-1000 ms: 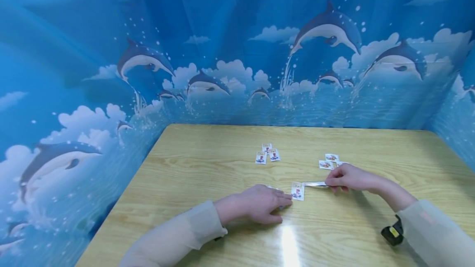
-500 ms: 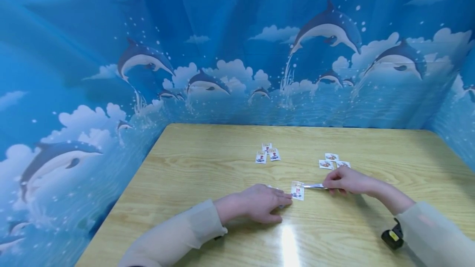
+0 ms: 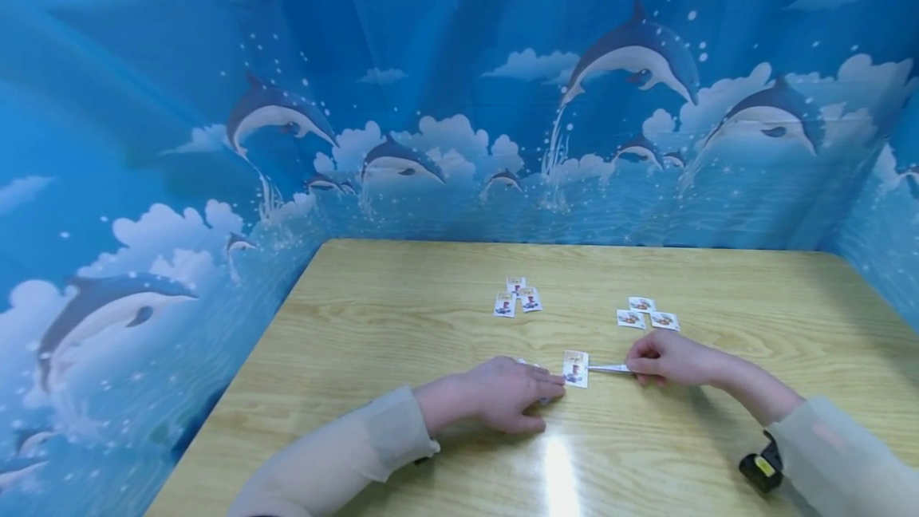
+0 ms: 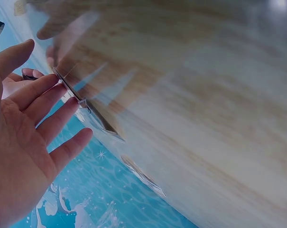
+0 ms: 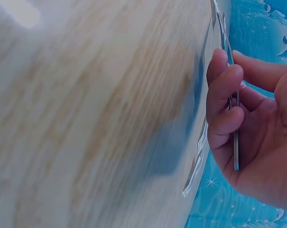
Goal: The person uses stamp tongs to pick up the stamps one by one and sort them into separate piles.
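My left hand (image 3: 506,396) lies with its fingers extended on small white printed cards, which it mostly covers. Its fingertips touch the left edge of another printed card (image 3: 575,369), which lies flat. In the left wrist view, the fingers (image 4: 46,107) look straight and slightly spread. From the right, my right hand (image 3: 668,357) pinches slim metal tweezers (image 3: 609,369). Their tips are at the card's right edge; whether they grip it cannot be told. In the right wrist view, the tweezers (image 5: 236,147) run back into the palm between thumb and curled fingers.
Three printed cards (image 3: 506,305) lie clustered behind the middle of the wooden table (image 3: 402,301). Three more cards (image 3: 631,319) sit just beyond my right hand. A dolphin-printed blue curtain (image 3: 445,86) hangs behind the table and along its left side.
My right hand has moved slightly nearer to me, and the tweezers' tips have slid down along the card's right edge. The rightmost far card now shows fully. My left hand stays put.
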A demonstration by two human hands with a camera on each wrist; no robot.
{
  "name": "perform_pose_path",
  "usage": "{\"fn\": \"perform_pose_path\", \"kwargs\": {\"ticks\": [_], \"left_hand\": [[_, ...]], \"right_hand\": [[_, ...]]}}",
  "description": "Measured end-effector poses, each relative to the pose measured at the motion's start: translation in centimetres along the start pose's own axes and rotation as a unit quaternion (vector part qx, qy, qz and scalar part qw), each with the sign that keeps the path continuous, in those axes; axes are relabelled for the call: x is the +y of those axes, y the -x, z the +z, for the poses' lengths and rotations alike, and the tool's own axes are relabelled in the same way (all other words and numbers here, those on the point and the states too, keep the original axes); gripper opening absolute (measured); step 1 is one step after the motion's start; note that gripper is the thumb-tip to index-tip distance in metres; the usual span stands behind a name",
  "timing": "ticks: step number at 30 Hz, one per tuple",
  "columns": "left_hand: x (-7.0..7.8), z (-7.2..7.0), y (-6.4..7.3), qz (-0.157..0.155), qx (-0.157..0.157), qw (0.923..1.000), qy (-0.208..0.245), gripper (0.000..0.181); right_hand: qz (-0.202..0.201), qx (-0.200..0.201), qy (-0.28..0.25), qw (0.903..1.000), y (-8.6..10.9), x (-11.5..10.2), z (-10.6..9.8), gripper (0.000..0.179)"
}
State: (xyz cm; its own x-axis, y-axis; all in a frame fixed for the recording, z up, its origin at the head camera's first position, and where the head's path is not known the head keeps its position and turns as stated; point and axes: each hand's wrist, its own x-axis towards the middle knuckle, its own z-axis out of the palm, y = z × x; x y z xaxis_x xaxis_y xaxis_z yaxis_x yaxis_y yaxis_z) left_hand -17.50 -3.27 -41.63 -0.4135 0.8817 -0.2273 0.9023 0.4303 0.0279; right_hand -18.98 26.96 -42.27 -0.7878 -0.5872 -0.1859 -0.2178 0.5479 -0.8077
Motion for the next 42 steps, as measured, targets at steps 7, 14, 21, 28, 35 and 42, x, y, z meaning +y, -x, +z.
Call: {"fn": "perform_pose_path", "kwargs": {"ticks": [7,14,21,28,35,42], "left_hand": [[0.0,-0.2,0.1,-0.001,-0.003,1.0000,0.006,0.057],[0.0,-0.1,0.0,-0.016,-0.017,0.9993,0.028,0.058],[0.0,-0.1,0.1,-0.018,-0.013,0.9992,0.033,0.058],[-0.7,-0.5,1.1,-0.020,0.010,0.9976,0.066,0.058],[-2.0,-1.2,3.0,-0.029,0.048,0.9956,0.075,0.058],[-3.1,-0.8,4.9,-0.052,0.044,0.9939,0.088,0.057]], "right_hand": [[-0.004,0.007,0.015,0.9998,-0.1,-0.1,0.1,0.016],[-0.008,0.024,0.040,0.9989,0.1,-0.3,0.1,0.014],[-0.004,0.034,0.066,0.9972,0.3,-0.3,-0.5,0.013],[-0.008,0.031,0.067,0.9973,0.2,-0.8,-1.2,0.014],[-0.004,0.026,0.063,0.9977,-0.3,-1.7,-1.5,0.016],[-0.010,0.037,0.074,0.9965,-1.5,-2.1,-1.8,0.017]]}}
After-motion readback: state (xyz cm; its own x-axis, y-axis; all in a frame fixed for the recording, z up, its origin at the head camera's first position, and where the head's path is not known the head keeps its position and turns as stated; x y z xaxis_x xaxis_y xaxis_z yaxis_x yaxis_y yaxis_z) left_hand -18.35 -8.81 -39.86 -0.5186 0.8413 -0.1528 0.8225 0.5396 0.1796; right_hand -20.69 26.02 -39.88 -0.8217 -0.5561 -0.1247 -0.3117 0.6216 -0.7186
